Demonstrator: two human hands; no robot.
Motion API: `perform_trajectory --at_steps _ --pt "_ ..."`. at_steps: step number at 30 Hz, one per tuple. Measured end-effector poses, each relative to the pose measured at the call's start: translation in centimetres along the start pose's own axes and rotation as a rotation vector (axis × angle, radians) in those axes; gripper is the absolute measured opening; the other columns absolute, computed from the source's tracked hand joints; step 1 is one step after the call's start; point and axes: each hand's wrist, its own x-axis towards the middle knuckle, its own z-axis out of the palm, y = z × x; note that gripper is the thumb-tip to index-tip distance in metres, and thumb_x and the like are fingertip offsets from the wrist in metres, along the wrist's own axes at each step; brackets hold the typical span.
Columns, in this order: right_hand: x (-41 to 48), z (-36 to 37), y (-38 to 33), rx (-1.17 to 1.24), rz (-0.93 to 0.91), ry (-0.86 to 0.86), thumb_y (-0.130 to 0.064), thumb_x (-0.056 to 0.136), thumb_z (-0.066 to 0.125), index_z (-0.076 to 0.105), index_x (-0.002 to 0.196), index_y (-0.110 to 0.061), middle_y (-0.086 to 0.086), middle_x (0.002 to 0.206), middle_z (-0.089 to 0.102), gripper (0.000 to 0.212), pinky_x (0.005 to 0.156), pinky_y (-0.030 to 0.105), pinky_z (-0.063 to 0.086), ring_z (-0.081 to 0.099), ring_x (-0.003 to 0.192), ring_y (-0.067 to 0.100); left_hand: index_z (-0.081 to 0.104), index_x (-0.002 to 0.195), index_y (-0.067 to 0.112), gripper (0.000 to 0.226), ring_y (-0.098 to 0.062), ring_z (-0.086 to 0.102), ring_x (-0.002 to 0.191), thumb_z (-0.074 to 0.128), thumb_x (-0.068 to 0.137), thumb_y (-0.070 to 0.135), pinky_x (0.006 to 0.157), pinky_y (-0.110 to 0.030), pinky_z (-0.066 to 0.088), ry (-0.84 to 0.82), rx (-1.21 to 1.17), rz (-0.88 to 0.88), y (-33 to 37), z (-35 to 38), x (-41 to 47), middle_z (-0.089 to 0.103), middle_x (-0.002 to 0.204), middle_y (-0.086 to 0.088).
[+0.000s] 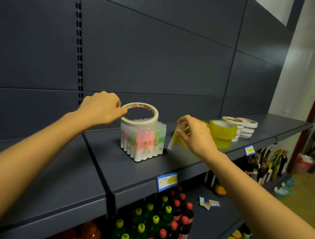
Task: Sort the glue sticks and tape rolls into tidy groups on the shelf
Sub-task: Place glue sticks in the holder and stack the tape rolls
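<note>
Yellow tape rolls (222, 133) stacked right of glue sticks (142, 143); bottles (161, 225) fill shelf (219, 224) below.

At frame centre, the left hand (102, 106) pinches a cream tape roll (138, 122) lying on a pack of glue sticks (143, 141). Just right, the right hand (196, 136) grips a tilted yellow tape roll (175, 141), near stacked yellow rolls (223, 133) on the dark shelf (146, 173).

Glue stick pack (141, 143): square block, sticks upright, pastel pink-green labels, on shelf (146, 169). Atop it lies cream tape roll (139, 115), flat, rim pinched by left hand (100, 106). In right hand (196, 136): yellow roll (176, 142), tilted. Further right, stacked yellow rolls (222, 133), then stacked white rolls (248, 127).
</note>
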Motion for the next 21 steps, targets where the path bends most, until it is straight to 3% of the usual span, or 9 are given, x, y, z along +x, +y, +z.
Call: perform_trajectory --at_steps 4,9,13,17,21 --pt "2.6 2.5 2.3 0.109 -0.021 -0.033 -0.016 0.090 0.059 0.054 0.112 -0.009 0.010 0.100 0.065 0.024 0.079 0.042 0.049 0.061 0.089 0.029 0.048 0.059 0.012 0.044 -0.020 0.039 0.052 0.044 0.092 0.040 0.049 -0.024 0.026 0.022 0.001 -0.024 1.3 0.8 2.7 0.042 0.052 -0.002" --pt "4.4 4.4 3.7 0.167 -0.069 -0.073 -0.022 0.087 0.065 0.058 0.104 -0.009 0.009 0.097 0.067 0.022 0.079 0.038 0.051 0.063 0.087 0.025 0.064 0.075 0.004 0.045 -0.021 0.042 0.053 0.044 0.093 0.040 0.049 -0.024 0.027 0.001 0.045 -0.075 2.7 1.8 5.2 0.045 0.054 -0.003" --pt "5.3 4.9 4.1 0.116 -0.153 -0.121 -0.030 0.087 0.063 0.064 0.103 -0.017 0.003 0.097 0.071 0.020 0.077 0.033 0.053 0.065 0.090 0.022 0.067 0.079 0.004 0.045 -0.017 0.041 0.052 0.045 0.092 0.040 0.049 -0.023 0.026 -0.009 0.092 -0.128 3.6 2.5 6.9 0.047 0.056 -0.003" --pt "5.9 4.0 5.2 0.075 -0.242 -0.161 -0.038 0.089 0.053 0.065 0.117 -0.028 -0.003 0.108 0.068 0.032 0.082 0.033 0.050 0.062 0.102 0.021 0.065 0.074 0.008 0.042 -0.020 0.044 0.056 0.045 0.092 0.040 0.052 -0.025 0.029 -0.014 0.128 -0.167 5.4 3.0 8.6 0.049 0.058 -0.004" --pt "6.5 2.7 7.5 -0.050 -0.420 -0.265 -0.045 0.092 0.047 0.045 0.138 -0.029 -0.001 0.129 0.049 0.048 0.084 0.033 0.043 0.049 0.118 0.022 0.060 0.065 0.012 0.042 -0.026 0.047 0.062 0.045 0.092 0.041 0.059 -0.029 0.033 0.005 0.120 -0.191 8.4 4.0 10.2 0.050 0.059 -0.005"
